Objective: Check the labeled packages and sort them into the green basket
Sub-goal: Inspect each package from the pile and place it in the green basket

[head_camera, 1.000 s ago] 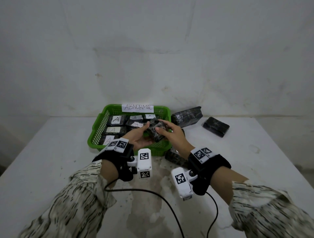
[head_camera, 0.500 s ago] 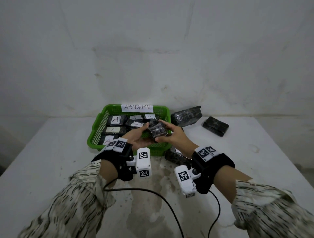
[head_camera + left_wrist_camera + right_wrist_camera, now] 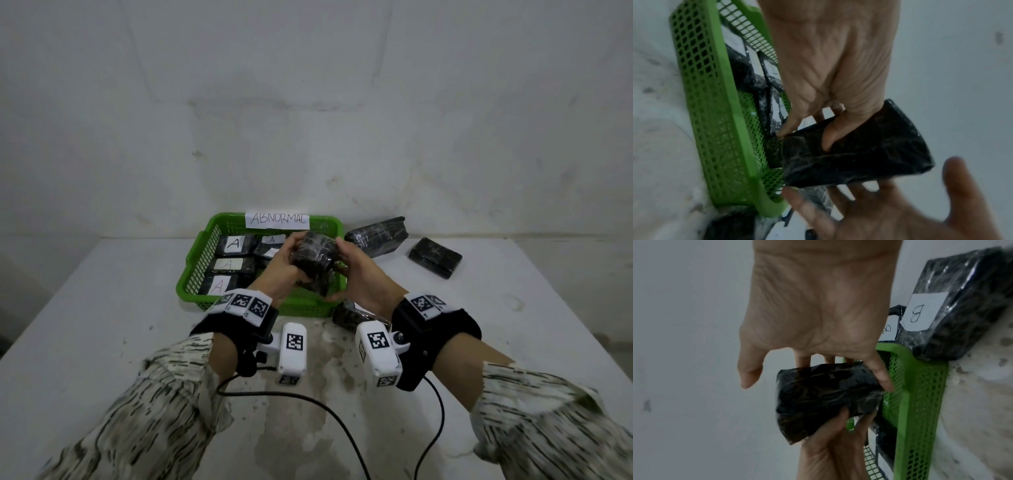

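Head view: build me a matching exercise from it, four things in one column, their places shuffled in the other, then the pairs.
Things
1. held package
2. far-left A-labelled package
3. B-labelled package
4. ABNORMAL sign

Places
a. on the table, just outside the near right corner of the green basket
b. on the basket's far rim
c. lifted above the basket
d. lying inside the basket

Pairs: 1-c, 2-d, 3-a, 4-b
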{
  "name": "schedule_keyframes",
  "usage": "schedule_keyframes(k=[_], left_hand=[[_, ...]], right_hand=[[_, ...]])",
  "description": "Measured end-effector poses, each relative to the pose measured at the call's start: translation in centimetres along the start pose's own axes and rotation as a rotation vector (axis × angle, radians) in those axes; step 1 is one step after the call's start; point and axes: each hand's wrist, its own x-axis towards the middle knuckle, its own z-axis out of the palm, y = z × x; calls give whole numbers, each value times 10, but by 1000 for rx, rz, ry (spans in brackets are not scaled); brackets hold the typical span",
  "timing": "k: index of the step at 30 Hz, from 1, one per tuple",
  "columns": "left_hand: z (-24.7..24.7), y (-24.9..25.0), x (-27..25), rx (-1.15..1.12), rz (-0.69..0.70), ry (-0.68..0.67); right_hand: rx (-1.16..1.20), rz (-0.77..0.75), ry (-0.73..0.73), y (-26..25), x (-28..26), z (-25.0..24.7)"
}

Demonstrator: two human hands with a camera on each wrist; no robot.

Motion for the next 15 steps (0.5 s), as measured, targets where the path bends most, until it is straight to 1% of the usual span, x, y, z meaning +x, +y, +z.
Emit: schedule_keyframes(k=[2,5,10,15], left_hand=[[1,-1,-1,28,49,-7],[5,-2,-4,72,118,-32],[4,-5,-4,89,170,-35],[2,-10,-3,140,198,-44]], right_hand=[[17,-20,2,0,2,2],[2,-74,92,5,7,5],[-22,-139,168,8,12,7],[-48,-113,167,10,13,9]])
